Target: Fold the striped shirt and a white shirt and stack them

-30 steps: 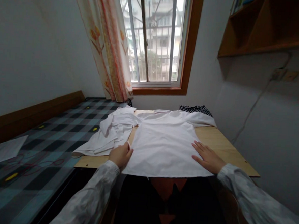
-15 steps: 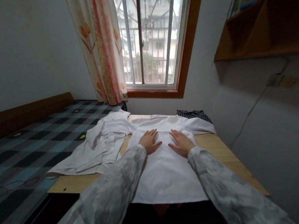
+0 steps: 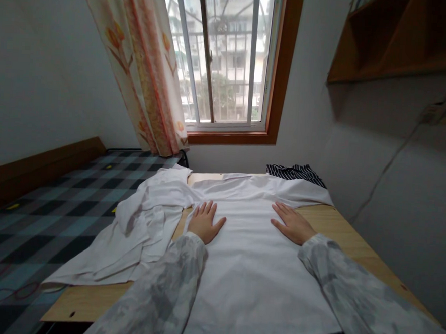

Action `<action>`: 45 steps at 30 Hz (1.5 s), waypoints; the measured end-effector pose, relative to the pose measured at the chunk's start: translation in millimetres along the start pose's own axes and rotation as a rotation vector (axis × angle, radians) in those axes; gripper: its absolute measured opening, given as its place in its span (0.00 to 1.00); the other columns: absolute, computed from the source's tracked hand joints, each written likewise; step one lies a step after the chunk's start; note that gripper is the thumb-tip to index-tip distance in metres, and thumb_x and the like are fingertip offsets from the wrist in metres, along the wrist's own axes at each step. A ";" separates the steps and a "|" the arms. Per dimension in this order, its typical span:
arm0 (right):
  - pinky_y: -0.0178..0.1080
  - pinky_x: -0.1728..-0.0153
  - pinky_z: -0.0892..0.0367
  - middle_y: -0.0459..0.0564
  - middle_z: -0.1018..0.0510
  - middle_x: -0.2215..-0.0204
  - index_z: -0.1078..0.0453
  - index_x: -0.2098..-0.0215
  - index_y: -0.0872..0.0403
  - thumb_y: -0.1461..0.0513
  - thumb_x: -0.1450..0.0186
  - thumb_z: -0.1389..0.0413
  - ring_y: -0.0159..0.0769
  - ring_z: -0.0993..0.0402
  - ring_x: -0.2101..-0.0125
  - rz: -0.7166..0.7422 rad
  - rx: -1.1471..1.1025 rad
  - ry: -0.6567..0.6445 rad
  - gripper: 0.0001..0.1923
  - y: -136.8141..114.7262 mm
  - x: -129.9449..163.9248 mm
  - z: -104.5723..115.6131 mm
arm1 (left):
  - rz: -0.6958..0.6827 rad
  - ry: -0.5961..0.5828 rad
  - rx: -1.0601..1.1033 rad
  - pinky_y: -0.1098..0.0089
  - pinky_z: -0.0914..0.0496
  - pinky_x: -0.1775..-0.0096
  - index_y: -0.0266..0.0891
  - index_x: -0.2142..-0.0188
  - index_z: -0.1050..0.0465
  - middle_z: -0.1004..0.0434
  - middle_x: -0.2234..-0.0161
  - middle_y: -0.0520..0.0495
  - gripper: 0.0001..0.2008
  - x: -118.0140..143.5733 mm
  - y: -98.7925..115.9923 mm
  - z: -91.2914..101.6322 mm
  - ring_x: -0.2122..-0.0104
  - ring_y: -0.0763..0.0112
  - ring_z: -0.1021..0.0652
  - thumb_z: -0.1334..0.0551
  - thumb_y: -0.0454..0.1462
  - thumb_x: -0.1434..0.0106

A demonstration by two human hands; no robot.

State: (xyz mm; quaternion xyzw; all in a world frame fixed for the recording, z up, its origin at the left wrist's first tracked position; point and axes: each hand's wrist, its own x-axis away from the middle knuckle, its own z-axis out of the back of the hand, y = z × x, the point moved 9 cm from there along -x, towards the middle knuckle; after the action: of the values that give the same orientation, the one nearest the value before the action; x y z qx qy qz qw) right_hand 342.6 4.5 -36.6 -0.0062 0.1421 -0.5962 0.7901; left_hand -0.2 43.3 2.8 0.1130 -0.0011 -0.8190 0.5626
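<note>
A white shirt (image 3: 251,259) lies spread flat on a wooden board (image 3: 340,229). My left hand (image 3: 204,221) rests palm down on the shirt's left edge, fingers apart. Flat on the shirt's right side near the edge lies my right hand (image 3: 291,222), its fingers spread too. Neither hand grips the cloth. Off the board's left side, a crumpled part of the white garment (image 3: 139,227) hangs onto the bed.
A bed with a checked cover (image 3: 54,207) lies at the left. A striped dark cloth (image 3: 294,171) sits at the board's far end. Behind are a window (image 3: 222,61) with a curtain (image 3: 145,71); a wooden shelf (image 3: 397,41) hangs on the right wall.
My hands went from the shirt's near corners to its middle, then slid apart toward its left and right edges. The view has drawn nearer to the board.
</note>
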 end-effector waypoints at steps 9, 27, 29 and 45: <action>0.58 0.26 0.47 0.70 0.27 0.31 0.27 0.31 0.60 0.43 0.24 0.48 0.61 0.31 0.31 -0.110 0.192 -0.094 0.36 -33.3 -17.0 27.8 | -0.061 0.009 -0.009 0.46 0.48 0.24 0.40 0.24 0.36 0.43 0.21 0.38 0.38 0.7 5.9 -0.3 0.22 0.43 0.41 0.45 0.58 0.23; 0.54 0.24 0.52 0.57 0.44 0.20 0.45 0.19 0.53 0.44 0.20 0.56 0.49 0.50 0.21 -0.139 -0.004 -0.012 0.38 -33.4 -58.0 -14.8 | 0.194 0.236 0.071 0.58 0.27 0.41 0.41 0.43 0.23 0.17 0.43 0.38 0.22 -6.1 -77.8 91.3 0.44 0.50 0.18 0.36 0.52 0.28; 0.53 0.24 0.52 0.57 0.43 0.20 0.44 0.20 0.54 0.44 0.20 0.56 0.49 0.49 0.21 -0.134 0.002 0.006 0.38 -34.3 -58.2 -14.0 | 0.318 0.295 -0.076 0.55 0.29 0.39 0.37 0.42 0.24 0.19 0.41 0.33 0.27 -5.0 -131.2 127.5 0.40 0.44 0.21 0.35 0.53 0.31; 0.53 0.24 0.52 0.59 0.41 0.21 0.42 0.21 0.56 0.47 0.21 0.54 0.50 0.47 0.22 -0.145 -0.012 0.027 0.36 -40.2 -57.1 -7.7 | 0.436 0.012 -0.170 0.65 0.35 0.64 0.40 0.68 0.21 0.15 0.62 0.39 0.20 3.9 -179.1 190.6 0.60 0.53 0.18 0.41 0.52 0.31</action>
State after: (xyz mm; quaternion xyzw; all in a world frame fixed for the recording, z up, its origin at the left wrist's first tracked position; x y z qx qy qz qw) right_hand 288.8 48.0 -24.4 -0.0135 0.1554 -0.6512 0.7427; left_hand -202.0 81.5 164.7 0.0671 0.0467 -0.6745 0.7337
